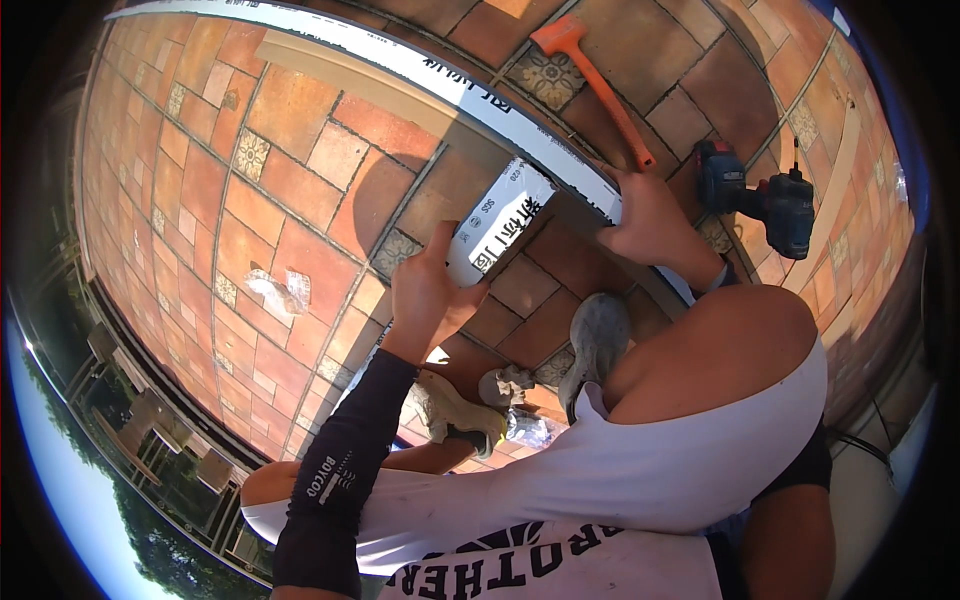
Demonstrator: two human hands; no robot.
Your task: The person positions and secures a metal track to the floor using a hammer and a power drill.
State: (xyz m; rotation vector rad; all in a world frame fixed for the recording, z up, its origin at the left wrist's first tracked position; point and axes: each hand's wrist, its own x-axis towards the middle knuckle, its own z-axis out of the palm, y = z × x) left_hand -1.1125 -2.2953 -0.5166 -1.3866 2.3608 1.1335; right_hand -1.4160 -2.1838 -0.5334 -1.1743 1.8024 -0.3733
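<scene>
Left hand (425, 290): thumb and fingers clamped on a white film-wrapped profile (498, 222), held above the tiled floor (300, 110), ahead of the shoes. Right hand (652, 215): grip closed round the long white film-wrapped bar (400, 62), which arcs across the far side. Profile's far end is right by the bar; can't tell if touching. Orange mallet (603, 95) lies beyond right hand, cordless drill (787, 215) to its right. Clear plastic scrap (282, 292) on tiles, left.

The right hand (650, 222) hides part of the long white bar (402, 62).
</scene>
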